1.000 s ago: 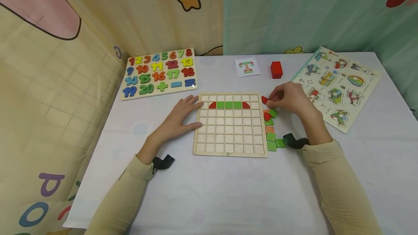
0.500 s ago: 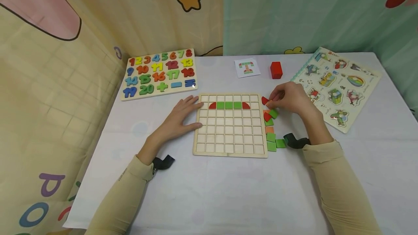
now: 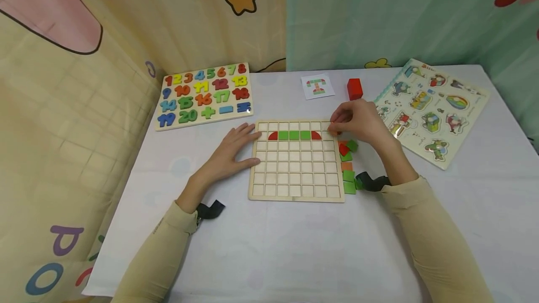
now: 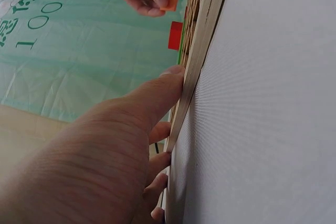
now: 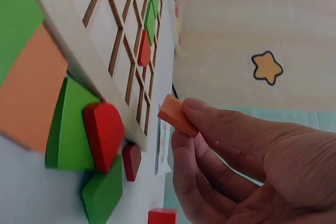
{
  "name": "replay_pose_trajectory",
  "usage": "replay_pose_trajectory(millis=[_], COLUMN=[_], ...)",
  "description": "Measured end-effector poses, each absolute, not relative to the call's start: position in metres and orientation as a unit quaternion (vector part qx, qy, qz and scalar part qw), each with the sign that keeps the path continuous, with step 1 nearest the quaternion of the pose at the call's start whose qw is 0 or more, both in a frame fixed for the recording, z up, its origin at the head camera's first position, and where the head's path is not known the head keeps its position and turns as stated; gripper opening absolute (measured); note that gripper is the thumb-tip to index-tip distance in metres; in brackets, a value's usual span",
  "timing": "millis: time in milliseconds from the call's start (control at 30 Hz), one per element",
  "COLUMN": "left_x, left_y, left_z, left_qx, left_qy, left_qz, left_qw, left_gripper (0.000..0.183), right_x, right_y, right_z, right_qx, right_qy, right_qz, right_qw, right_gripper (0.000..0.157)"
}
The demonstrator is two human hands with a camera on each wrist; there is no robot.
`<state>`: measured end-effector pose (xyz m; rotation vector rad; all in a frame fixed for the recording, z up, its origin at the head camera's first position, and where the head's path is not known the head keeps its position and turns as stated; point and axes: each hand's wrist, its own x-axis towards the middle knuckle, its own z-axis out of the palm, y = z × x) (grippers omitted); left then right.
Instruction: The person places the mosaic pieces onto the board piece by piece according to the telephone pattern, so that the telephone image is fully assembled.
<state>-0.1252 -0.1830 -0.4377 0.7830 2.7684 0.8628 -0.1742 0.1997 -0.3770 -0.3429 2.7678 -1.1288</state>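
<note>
In the head view a wooden grid board lies mid-table. One of its upper rows holds three green square tiles between two red rounded tiles. My left hand rests along the board's left edge, fingers spread, with the thumb touching the frame in the left wrist view. Over the upper right corner, my right hand pinches an orange tile between thumb and fingers. Beside the right edge lie loose green tiles, an orange tile and a red tile.
A pattern card and a red block sit behind the board. A number puzzle lies at the back left, and a picture puzzle lies at the right. Curtains stand behind the table.
My right hand has lifted the orange tile from the loose pieces and moved leftward over the board's upper right corner. My left hand stays at the left edge.
</note>
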Motion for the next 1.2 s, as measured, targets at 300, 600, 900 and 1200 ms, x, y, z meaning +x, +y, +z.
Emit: replay_pose_trajectory(millis=[300,600,900,1200], left_x=[-0.125,-0.125,-0.126,-0.127], left_y=[-0.184,-0.185,-0.185,-0.186], left_z=[-0.439,-0.44,-0.441,-0.442], left_qx=[0.26,0.262,0.259,0.258], left_qy=[0.92,0.918,0.919,0.918], left_qz=[0.287,0.291,0.289,0.292], left_qw=[0.068,0.067,0.07,0.069], left_gripper=[0.075,0.075,0.075,0.076], right_x=[-0.175,-0.174,-0.169,-0.165], right_y=[0.151,0.118,0.111,0.113], right_z=[-0.378,-0.381,-0.386,-0.386], right_qx=[-0.148,-0.208,-0.217,-0.237], right_qy=[0.917,0.899,0.901,0.901], right_qz=[-0.357,-0.363,-0.349,-0.339], right_qw=[0.102,0.127,0.136,0.128], right_gripper=[0.016,0.01,0.007,0.006])
